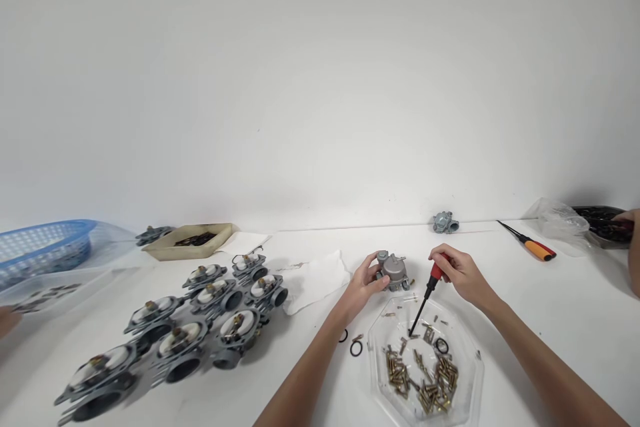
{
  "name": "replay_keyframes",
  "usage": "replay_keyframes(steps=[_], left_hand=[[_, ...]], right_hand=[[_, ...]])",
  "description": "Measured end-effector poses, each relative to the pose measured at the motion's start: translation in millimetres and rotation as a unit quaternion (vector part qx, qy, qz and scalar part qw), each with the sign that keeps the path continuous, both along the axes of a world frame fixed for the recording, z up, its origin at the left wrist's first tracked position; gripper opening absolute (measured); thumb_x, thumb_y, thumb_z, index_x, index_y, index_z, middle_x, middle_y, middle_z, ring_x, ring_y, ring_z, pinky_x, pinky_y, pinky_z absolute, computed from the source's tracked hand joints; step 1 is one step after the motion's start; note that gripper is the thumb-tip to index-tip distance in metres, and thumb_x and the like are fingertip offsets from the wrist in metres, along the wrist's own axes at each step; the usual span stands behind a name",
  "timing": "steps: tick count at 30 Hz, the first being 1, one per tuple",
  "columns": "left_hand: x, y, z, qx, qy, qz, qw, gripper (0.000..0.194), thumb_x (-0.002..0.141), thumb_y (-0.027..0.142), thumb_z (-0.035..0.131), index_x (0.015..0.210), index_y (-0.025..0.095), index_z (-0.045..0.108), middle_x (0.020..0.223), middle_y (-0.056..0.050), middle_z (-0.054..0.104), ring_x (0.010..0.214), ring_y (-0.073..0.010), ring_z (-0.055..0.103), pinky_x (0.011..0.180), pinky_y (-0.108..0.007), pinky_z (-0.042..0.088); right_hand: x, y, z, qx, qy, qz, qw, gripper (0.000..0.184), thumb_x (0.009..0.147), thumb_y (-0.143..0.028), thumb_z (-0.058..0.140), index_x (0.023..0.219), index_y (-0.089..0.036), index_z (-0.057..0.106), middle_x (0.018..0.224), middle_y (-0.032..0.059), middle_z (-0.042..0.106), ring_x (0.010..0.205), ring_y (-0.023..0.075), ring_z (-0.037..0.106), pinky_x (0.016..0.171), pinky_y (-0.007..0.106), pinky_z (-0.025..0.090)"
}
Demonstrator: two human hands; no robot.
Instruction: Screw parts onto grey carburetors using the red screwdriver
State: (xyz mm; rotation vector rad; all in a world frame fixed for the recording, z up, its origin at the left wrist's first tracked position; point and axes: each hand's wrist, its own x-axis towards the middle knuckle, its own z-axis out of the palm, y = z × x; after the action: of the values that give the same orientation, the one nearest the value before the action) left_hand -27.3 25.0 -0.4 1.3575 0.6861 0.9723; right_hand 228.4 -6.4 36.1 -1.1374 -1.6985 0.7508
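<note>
My left hand [361,285] grips a small grey carburetor [394,272] from its left side, above the table. My right hand [463,272] holds a red-handled screwdriver [436,273] upright in its fingertips, just right of the carburetor. Its black shaft slants down and left, with the tip over a clear octagonal plastic tray [473,363]. That tray holds several brass screws and jets [420,373] and a black O-ring [441,345]. Two more black O-rings [356,347] lie on the table left of the tray.
Several assembled carburetors [180,340] fill the table's left side, beside a white cloth [315,282]. Behind are a blue basket [45,250] and a beige tray [187,241]. An orange-handled screwdriver [533,245] and a plastic bag [563,223] lie right. Another person's hands [627,227] show at the edges.
</note>
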Motion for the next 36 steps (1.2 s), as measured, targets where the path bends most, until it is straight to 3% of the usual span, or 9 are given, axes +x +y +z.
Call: replay_keyframes(steps=[14,26,36], left_hand=[[0.5,-2.4,6.6,-0.019,0.004,0.001,1.0,0.07,0.077,0.041,0.077,0.138,0.023,0.047,0.127,-0.014,0.067,0.12,-0.0333,0.06,0.1,-0.044,0.044],[-4.5,1.0,-1.5,-0.012,0.008,-0.013,1.0,0.073,0.088,0.043,0.065,0.152,0.024,0.036,0.141,-0.012,0.057,0.126,-0.0332,0.055,0.104,-0.046,0.041],[-3.4,-1.0,0.1,0.039,0.028,0.014,0.999,0.08,0.083,0.039,0.073,0.153,0.025,0.037,0.153,-0.009,0.045,0.147,-0.0348,0.03,0.119,-0.05,0.024]], right_hand=[[1.5,1.2,3.7,0.005,0.046,-0.027,0.999,0.037,0.093,-0.055,0.054,0.088,-0.02,0.062,0.06,-0.0011,0.059,0.051,0.0119,0.047,0.051,0.025,0.04],[8.7,2.0,16.6,0.042,0.14,-0.121,0.982,0.039,0.088,-0.059,0.06,0.085,-0.02,0.063,0.055,-0.0044,0.049,0.045,0.0108,0.046,0.046,0.025,0.04],[16.4,5.2,18.2,0.06,0.183,-0.167,0.967,0.039,0.087,-0.058,0.062,0.086,-0.02,0.063,0.057,-0.0033,0.052,0.046,0.0109,0.046,0.045,0.025,0.04]])
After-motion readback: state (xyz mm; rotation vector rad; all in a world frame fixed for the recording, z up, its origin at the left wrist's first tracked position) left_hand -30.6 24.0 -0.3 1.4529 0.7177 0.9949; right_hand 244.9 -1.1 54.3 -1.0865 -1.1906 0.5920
